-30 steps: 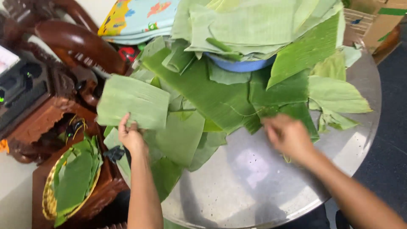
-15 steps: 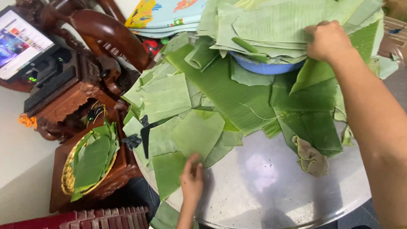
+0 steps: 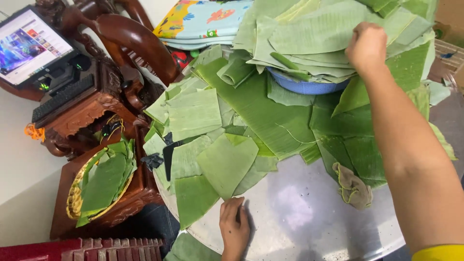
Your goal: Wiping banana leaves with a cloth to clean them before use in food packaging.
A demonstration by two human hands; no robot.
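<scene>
Head view, left to right from the round metal table (image 3: 309, 217): the left hand (image 3: 235, 226) lies flat and empty on its near edge, just below cut banana-leaf pieces (image 3: 227, 162). At the far side, the right hand (image 3: 366, 46) grips the leaf stack (image 3: 309, 34) on a blue basin (image 3: 304, 86). The leaves look light, limp and easily torn, best pinched at an edge.

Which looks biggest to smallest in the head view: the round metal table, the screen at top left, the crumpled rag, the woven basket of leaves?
1. Round shiny metal table.
2. Round woven basket lined with green leaves and lit flat screen: about alike, so unranked.
3. Crumpled olive cloth rag.
</scene>
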